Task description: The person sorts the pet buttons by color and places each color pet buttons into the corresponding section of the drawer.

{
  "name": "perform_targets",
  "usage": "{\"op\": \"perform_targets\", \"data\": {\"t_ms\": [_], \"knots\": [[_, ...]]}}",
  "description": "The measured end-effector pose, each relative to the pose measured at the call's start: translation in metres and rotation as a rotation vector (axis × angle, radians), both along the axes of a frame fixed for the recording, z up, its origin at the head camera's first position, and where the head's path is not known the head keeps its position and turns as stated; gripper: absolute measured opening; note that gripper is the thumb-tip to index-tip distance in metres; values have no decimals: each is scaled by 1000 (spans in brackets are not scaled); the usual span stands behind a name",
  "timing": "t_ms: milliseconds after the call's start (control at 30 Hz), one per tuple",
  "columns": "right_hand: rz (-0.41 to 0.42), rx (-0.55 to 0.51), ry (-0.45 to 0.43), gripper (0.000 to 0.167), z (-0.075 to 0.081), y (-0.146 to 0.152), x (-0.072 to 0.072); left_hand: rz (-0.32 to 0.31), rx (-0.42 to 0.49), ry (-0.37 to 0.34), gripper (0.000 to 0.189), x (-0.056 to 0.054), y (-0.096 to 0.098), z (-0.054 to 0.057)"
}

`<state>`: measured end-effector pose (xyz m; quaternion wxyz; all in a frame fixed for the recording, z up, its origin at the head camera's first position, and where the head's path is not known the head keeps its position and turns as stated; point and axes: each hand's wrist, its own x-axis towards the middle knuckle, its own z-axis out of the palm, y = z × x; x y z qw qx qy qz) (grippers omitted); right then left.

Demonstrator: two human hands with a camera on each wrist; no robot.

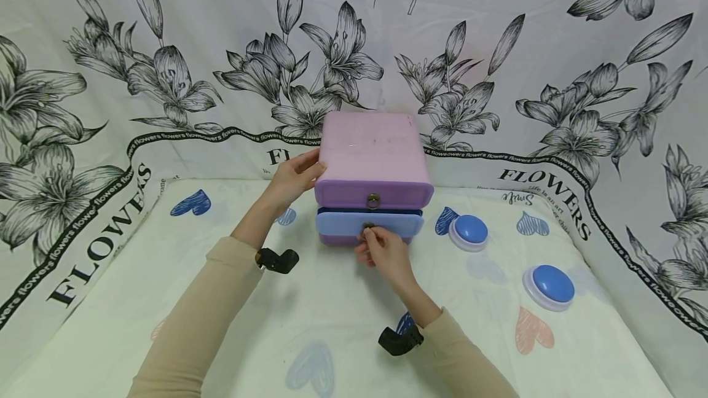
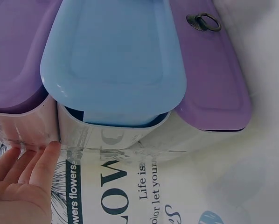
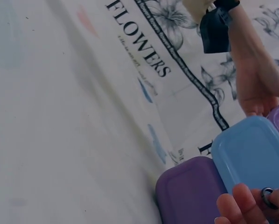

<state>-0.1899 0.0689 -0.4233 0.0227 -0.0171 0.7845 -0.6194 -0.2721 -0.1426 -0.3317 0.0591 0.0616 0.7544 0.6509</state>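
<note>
A small drawer cabinet (image 1: pixel 376 146) with a pink top stands against the back cloth. It has a purple top drawer (image 1: pixel 343 194), a blue middle drawer (image 2: pixel 116 56) and a purple bottom drawer (image 2: pixel 219 70). The blue drawer sticks out a little past the top one, with a dark gap above its front. My right hand (image 1: pixel 389 257) pinches the ring pull (image 3: pixel 269 198) on the blue drawer's front. At the cabinet's left side, my left hand (image 1: pixel 293 175) rests with its extended fingertips (image 2: pixel 48 151) against the pink wall of the upper part.
Two blue push buttons on white bases lie to the right, one near button (image 1: pixel 553 284) and one farther button (image 1: pixel 470 229) beside the cabinet. A white cloth (image 1: pixel 249 349) with printed hearts covers the surface. Flower-printed fabric (image 1: pixel 249 17) rises behind.
</note>
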Motion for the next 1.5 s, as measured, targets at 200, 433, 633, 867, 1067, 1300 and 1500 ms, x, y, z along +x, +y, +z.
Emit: {"op": "perform_targets", "data": {"t_ms": [200,433,633,867,1067,1300,1500], "knots": [[-14,13,3,35,0,0,-7,-11,11,-25,59,9,3,13],[-18,-3,13,34,0,-1,-10,-6,-9,-27,57,18,6,22],[-16,5,1,34,1,-1,-12,9,-7,-40,57,15,6,19],[-15,-12,5,31,1,-1,-14,25,6,-40,57,2,3,3],[-13,-15,-19,30,1,-2,-15,32,1,-16,57,1,2,-1],[-10,-6,-33,31,1,-1,-17,24,10,-11,58,1,3,0],[-6,-12,-22,33,0,-1,-18,22,17,-13,56,1,2,0]]}}
